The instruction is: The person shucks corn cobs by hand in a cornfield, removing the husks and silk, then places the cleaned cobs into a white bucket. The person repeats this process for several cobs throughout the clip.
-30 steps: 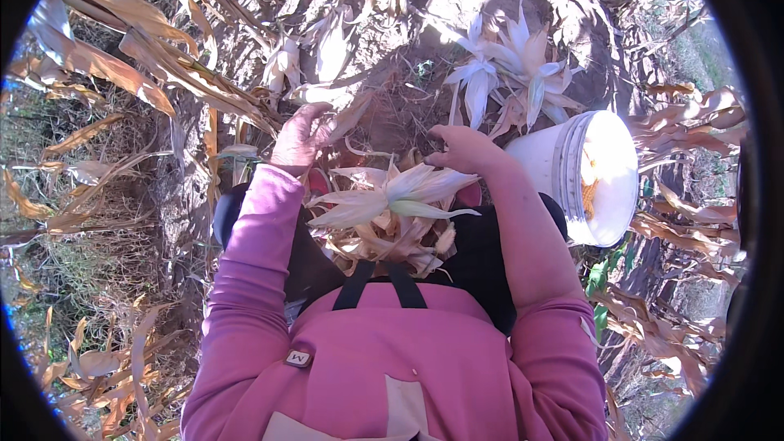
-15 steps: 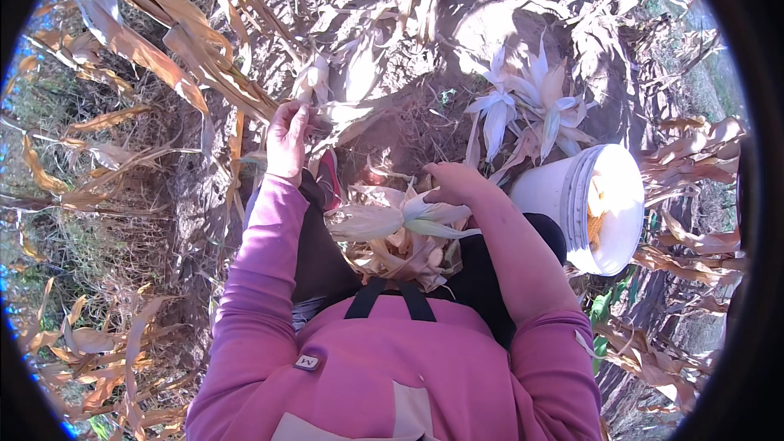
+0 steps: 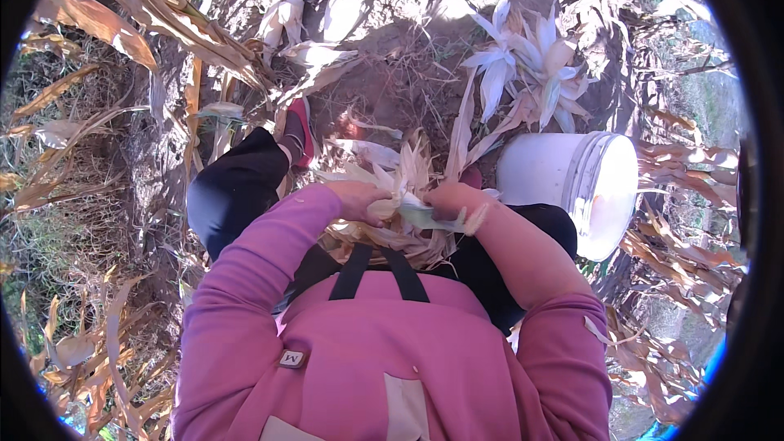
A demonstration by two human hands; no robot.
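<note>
The left hand (image 3: 359, 199) and right hand (image 3: 451, 199) are gripping pale husks (image 3: 405, 180) between them. Bracing with one while the other is peeling is probably serving best.

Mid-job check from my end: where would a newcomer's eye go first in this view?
Probably to the bright pink top filling the lower middle, then to the left hand and right hand, together on pale husks just above it. Next comes the white bucket at right, its opening facing the picture's right, with a splayed husk cluster on the ground above it.
</note>
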